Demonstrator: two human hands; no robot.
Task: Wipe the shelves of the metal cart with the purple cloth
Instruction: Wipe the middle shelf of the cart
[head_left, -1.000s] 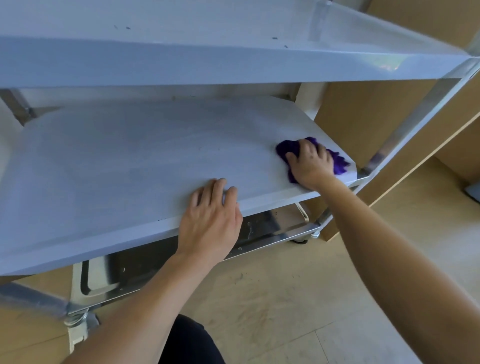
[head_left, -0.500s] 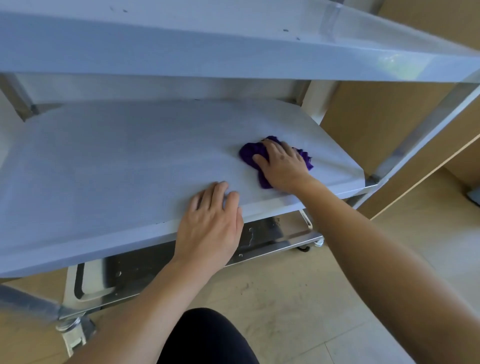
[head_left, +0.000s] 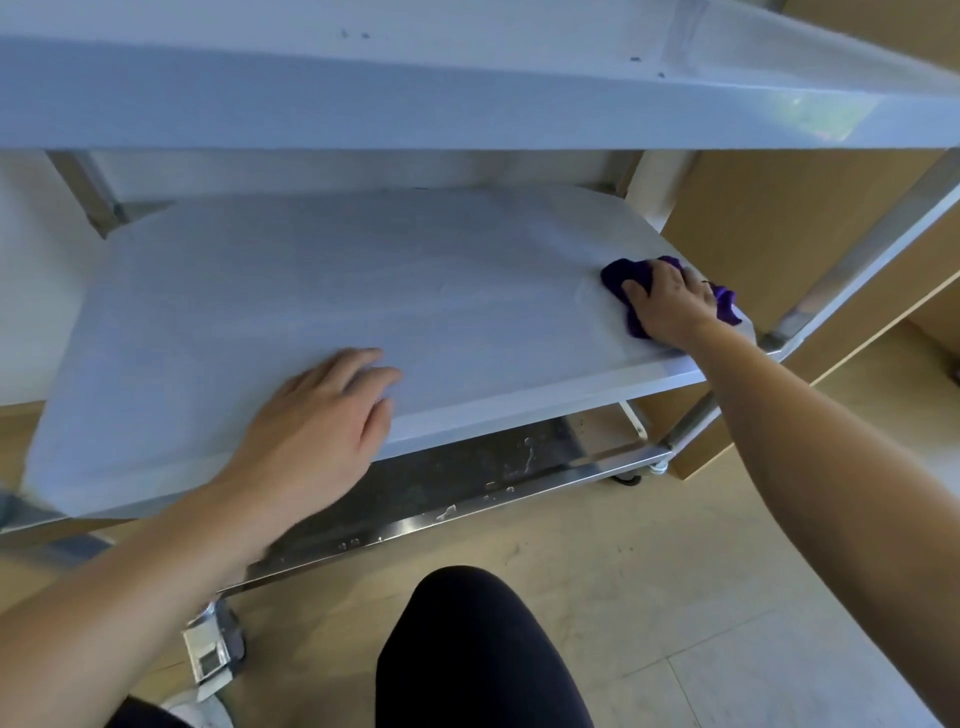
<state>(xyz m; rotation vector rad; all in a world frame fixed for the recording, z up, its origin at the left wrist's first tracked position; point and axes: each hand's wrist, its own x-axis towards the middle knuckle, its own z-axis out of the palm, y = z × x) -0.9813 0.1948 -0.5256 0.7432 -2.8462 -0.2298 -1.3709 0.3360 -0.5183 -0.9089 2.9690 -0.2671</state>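
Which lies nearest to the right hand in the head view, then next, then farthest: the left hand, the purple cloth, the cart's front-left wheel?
1. purple cloth, under the right hand, at the middle shelf's right end.
2. left hand, flat on the same shelf, toward the left.
3. front-left wheel, down at the floor, far left.
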